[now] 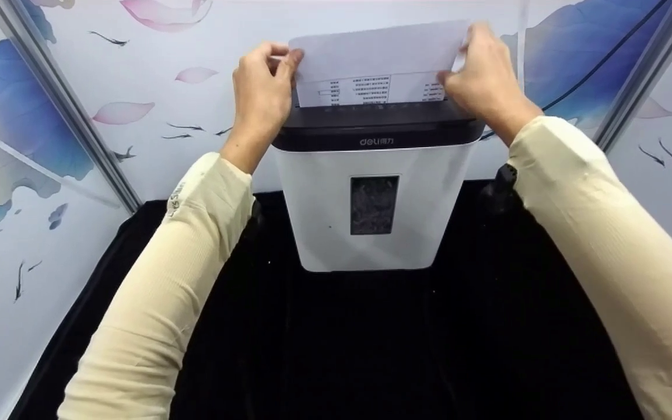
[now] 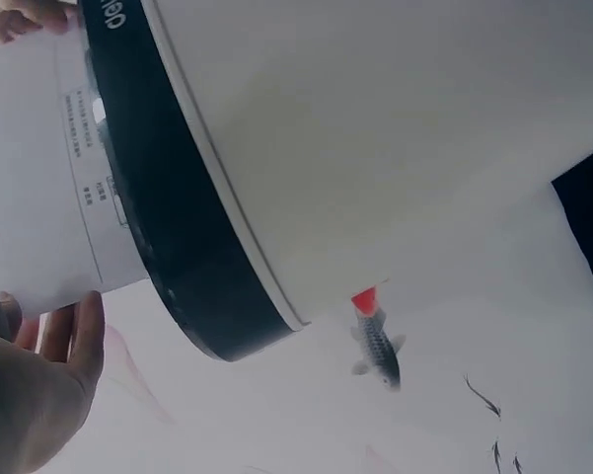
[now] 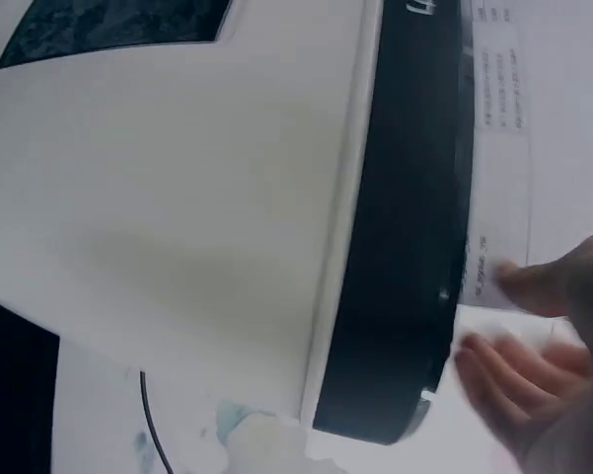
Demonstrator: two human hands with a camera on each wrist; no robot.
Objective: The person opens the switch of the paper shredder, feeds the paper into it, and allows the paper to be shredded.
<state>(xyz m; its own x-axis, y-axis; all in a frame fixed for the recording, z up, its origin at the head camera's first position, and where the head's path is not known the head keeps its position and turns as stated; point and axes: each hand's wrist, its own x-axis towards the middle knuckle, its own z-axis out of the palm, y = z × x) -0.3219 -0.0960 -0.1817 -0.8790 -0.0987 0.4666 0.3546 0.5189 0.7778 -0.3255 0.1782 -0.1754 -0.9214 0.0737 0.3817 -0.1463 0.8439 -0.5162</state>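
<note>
A white sheet of paper stands upright in the top of a white paper shredder with a black head. Its upper band is blank; printed lines show lower down, just above the black top. At the sheet's left edge, my left hand pinches the paper between thumb and fingers. My right hand holds the opposite edge, thumb on the printed front. In the right wrist view, that hand is blurred, its lower fingers spread beyond the paper's edge. The paper's lower end is hidden inside the shredder.
Shredded bits show dark behind the shredder's front window. Black cloth covers the surface underneath. Printed panels with metal posts enclose the back and sides. A black cable runs down behind my right hand.
</note>
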